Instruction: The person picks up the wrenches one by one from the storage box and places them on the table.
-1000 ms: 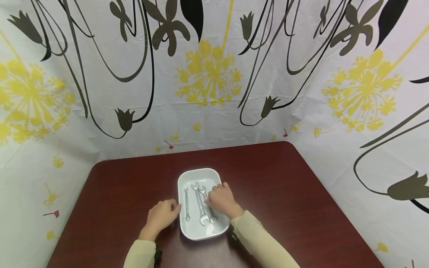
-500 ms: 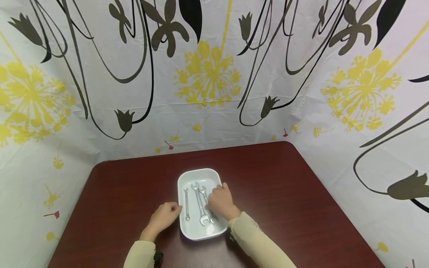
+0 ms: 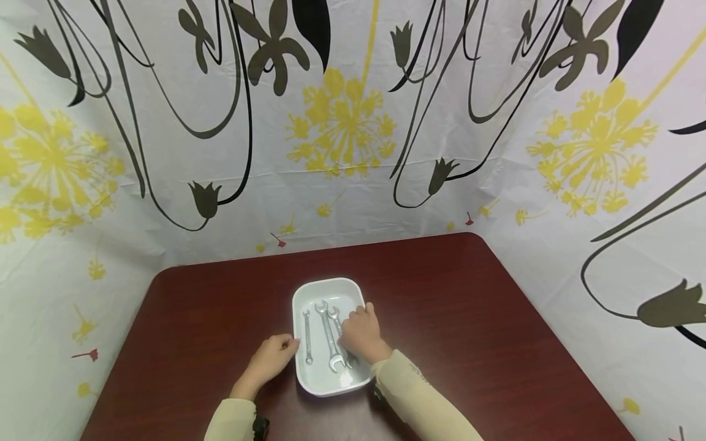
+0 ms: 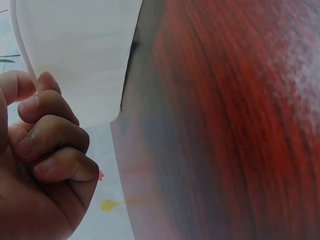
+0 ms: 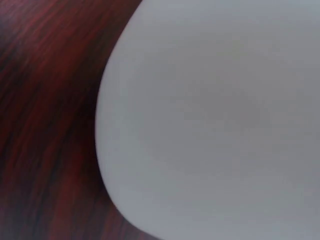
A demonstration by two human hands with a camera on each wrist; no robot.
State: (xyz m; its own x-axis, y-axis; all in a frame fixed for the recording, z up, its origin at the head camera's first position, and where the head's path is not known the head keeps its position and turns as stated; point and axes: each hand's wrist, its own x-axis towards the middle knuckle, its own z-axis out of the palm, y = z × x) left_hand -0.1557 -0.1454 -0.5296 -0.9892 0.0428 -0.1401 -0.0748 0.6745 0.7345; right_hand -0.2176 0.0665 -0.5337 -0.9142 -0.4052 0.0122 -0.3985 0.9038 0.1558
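A white tray [image 3: 331, 386] stands on the table with metal wrenches in it. At its left lies a small wrench [image 3: 307, 337], and a larger open-ended wrench [image 3: 329, 337] is in the middle. My left hand [image 3: 270, 357] pinches the left rim between thumb and finger; the left wrist view shows its other fingers [image 4: 60, 135] curled beside the tray wall [image 4: 80, 60]. Over the right side, my right hand [image 3: 364, 335] has curled fingers at the shank of the third wrench [image 3: 335, 314], hiding part of it. Its fingertips are mostly hidden, and the right wrist view shows only the blurred tray [image 5: 200, 120].
A dark red-brown table [image 3: 469, 318] extends around the tray on all sides. Patterned white cloth [image 3: 353, 208] with yellow flowers and dark stems hangs behind and beside it.
My right hand has shifted slightly toward me along the third wrench, covering more of its lower end. My left hand stays at the tray rim; the tray has hardly moved.
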